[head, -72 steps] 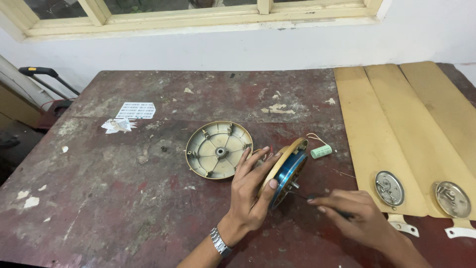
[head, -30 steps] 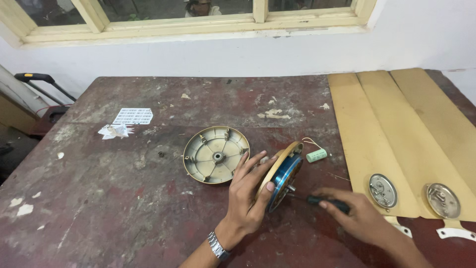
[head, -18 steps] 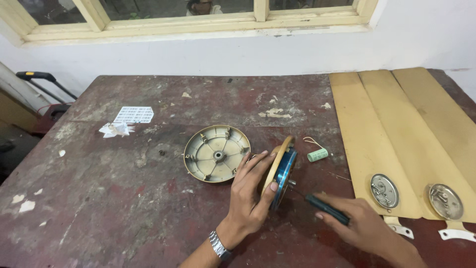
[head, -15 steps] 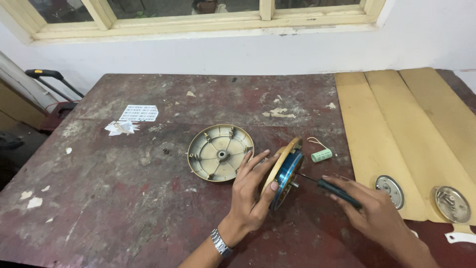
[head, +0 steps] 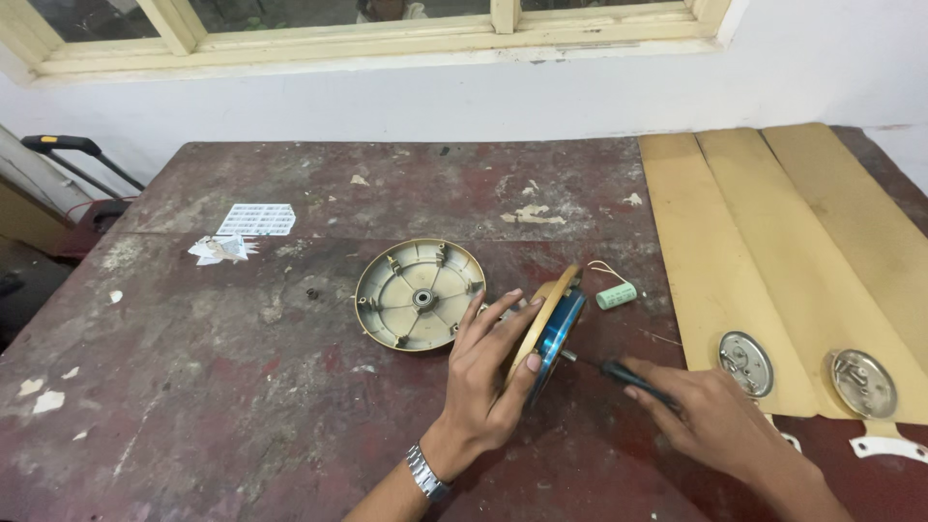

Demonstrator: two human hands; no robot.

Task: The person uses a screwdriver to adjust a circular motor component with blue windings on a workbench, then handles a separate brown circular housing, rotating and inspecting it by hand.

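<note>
Propped on its edge near the middle of the worn red table (head: pixel 242 387), the fan motor half (head: pixel 547 329) shows a beige shell and a blue inner ring and leans slightly to the right. It looks to be metal, stiff and fairly heavy for its size, likely to roll or tip if let go; the rim seems the safest place to grip, away from the thin wires that trail to the small green capacitor (head: pixel 616 295) lying just beyond it. The left hand (head: pixel 488 372) steadies it, fingers spread wide over the beige back and the thumb hooked on the lower rim. The right hand (head: pixel 710 420) is wrapped around the dark handle of a screwdriver (head: pixel 628 379), whose tip meets the centre of the blue face. Just to the left lies the other beige cover (head: pixel 420 295), flat, with its ribbed inside up. Tan fan blades (head: pixel 773 251) lie to the right, well apart. Half a second ago the screwdriver was short of the hub; its tip has since come in to it, while the left hand has stayed put.
</note>
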